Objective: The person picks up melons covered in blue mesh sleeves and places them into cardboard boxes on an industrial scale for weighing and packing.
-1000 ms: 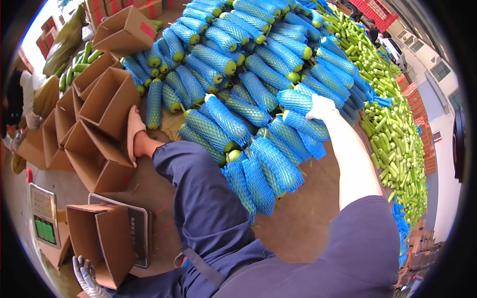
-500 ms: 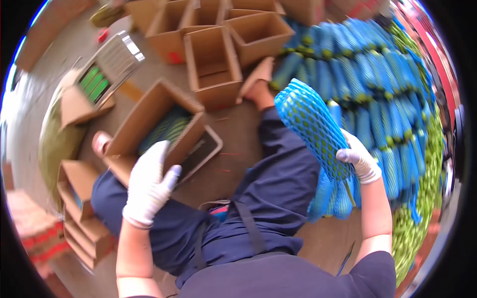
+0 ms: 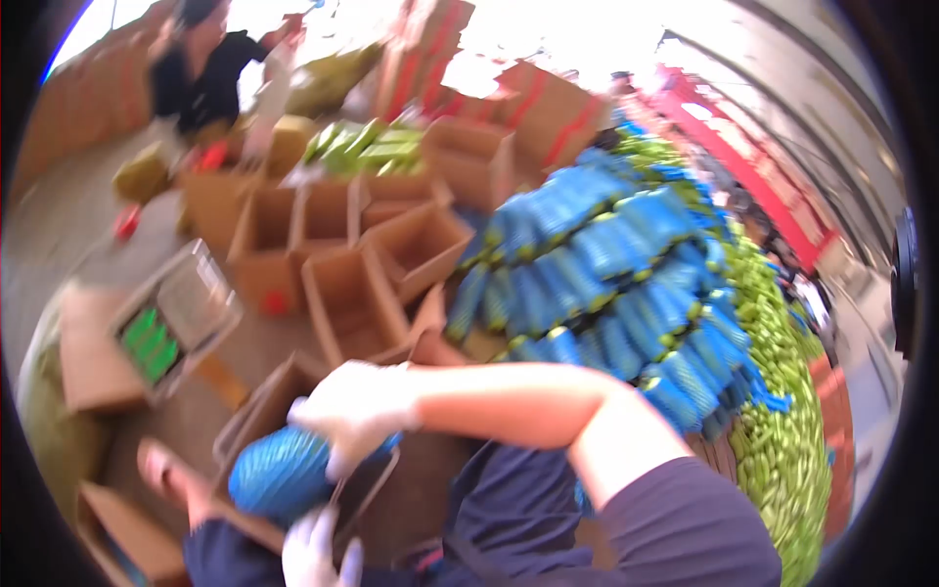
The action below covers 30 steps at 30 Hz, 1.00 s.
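Note:
My right hand (image 3: pixel 357 406), in a whitish glove, grips a green vegetable in a blue net sleeve (image 3: pixel 282 474). My right arm reaches across my body, bringing the vegetable over the open cardboard box (image 3: pixel 256 416) between my legs. Just below the vegetable is my left hand (image 3: pixel 318 550), also gloved, with thumb and fingers apart and nothing visibly in it. Its lower part is cut off by the frame edge. The vegetable and my right hand hide most of the box's inside.
A pile of blue-sleeved vegetables (image 3: pixel 587 264) lies right, beside a heap of bare green vegetables (image 3: pixel 782 430). Several open cardboard boxes (image 3: pixel 337 303) stand ahead. At left is a device with a green display (image 3: pixel 147 342). Another person (image 3: pixel 205 83) is at far left.
My right hand has carried the sleeved vegetable from the right side across to the box. My left hand has moved down toward the frame's bottom. The view has tilted up and turned right.

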Each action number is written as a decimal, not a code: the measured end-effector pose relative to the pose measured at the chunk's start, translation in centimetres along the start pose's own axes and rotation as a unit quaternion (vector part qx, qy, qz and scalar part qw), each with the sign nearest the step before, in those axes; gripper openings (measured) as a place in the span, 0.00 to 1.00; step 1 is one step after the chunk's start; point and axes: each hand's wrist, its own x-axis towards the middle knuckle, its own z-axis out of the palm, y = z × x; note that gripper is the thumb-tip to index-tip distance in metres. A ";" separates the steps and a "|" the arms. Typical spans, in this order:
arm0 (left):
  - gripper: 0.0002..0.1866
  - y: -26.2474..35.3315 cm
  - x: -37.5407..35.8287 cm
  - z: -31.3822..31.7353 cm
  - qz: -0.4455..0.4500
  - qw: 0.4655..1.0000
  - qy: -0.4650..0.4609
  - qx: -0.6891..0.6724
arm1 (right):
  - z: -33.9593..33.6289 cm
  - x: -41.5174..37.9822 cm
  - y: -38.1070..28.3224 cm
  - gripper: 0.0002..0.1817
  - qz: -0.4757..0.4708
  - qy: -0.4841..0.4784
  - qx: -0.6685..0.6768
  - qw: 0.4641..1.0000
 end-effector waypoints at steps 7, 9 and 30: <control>0.24 3.0 -0.9 -3.1 0.074 0.990 0.039 -0.111 | 1.5 3.8 -2.4 0.38 0.021 -0.105 -0.031 0.994; 0.24 2.9 -1.2 -3.0 0.077 0.989 0.038 -0.118 | 1.9 5.0 -3.1 0.38 -0.009 -0.119 -0.081 0.990; 0.24 2.9 -1.1 -2.6 0.069 0.990 0.031 -0.115 | 11.7 9.9 1.5 0.42 -0.069 0.071 -0.154 0.983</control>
